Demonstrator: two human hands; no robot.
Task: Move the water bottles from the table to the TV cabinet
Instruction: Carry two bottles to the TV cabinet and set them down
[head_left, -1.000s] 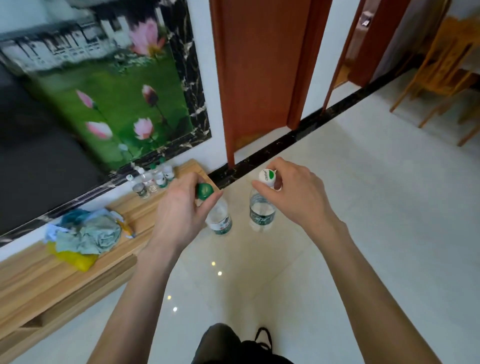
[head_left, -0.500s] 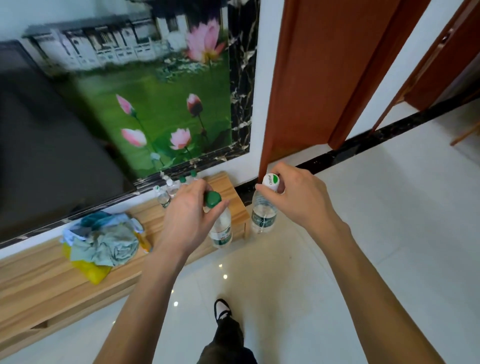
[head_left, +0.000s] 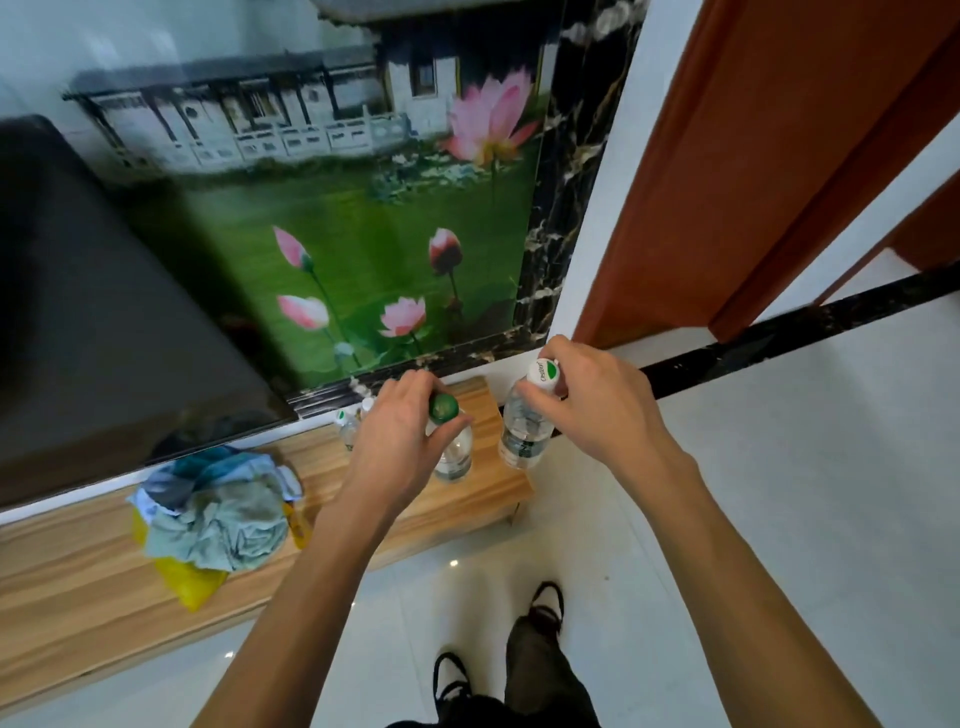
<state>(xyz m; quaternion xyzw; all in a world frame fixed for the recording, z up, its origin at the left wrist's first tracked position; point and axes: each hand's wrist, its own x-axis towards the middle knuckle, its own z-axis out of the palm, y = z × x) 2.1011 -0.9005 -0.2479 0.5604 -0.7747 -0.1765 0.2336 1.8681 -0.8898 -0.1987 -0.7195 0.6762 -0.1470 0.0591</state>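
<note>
Head view, looking down: the left hand (head_left: 400, 441) pinches the round green cap of a clear plastic bottle (head_left: 453, 457), hanging over the right end of the wood-grain TV cabinet (head_left: 78, 582). The right hand (head_left: 597, 410) grips a second clear bottle (head_left: 522, 441) by its white cap, over the cabinet's right edge. More small bottles (head_left: 349, 428) stand by the wall; crumpled cloth (head_left: 223, 514) lies on the cabinet's left part.

The white-and-green cap (head_left: 544, 372) of the clear plastic water bottle (head_left: 522, 434) bears small green lettering (too blurred to read); nothing else legible
</note>
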